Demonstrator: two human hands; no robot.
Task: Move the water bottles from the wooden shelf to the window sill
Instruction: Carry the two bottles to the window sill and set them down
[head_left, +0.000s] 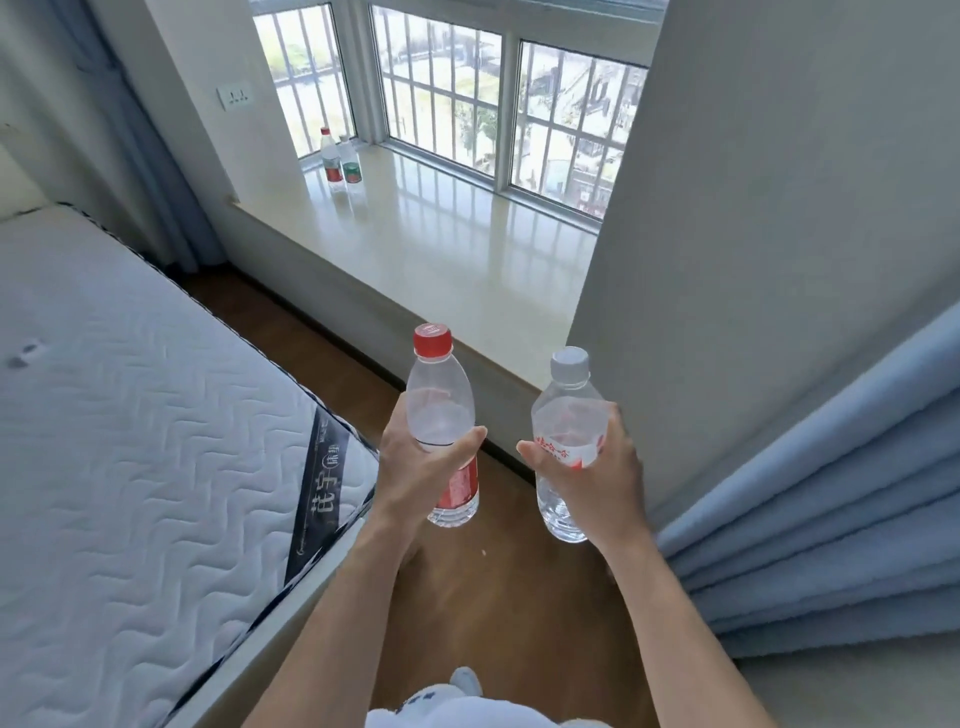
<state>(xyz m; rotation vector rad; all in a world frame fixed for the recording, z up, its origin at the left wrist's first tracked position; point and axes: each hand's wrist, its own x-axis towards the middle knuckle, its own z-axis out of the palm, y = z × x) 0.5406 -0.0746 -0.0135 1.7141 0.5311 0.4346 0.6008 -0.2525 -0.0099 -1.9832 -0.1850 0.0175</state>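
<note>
Left hand (415, 462) grips the red-capped bottle (441, 405), right hand (613, 467) grips the grey-capped bottle (566, 415), both upright short of the window sill (441, 249) at twelve o'clock, best set down flat beside the standing pair (340, 163) at eleven o'clock

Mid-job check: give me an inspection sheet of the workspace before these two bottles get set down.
Surface: glossy cream window sill, with a wide bare stretch nearest the hands.
Job's things: red-capped clear plastic bottle and white-capped clear plastic bottle, both carried upright above the floor, short of the sill. Small red-labelled bottle and small green-labelled bottle stand side by side in the sill's far left corner.
Clutter: white fuzzy item at the bottom edge, unclear what.
Grips: left hand curled round the red-capped bottle; right hand curled round the white-capped one.
Cables: nothing seen.
Surroundings: white quilted mattress left, blue pleated curtain right, brown wooden floor, barred window.
</note>
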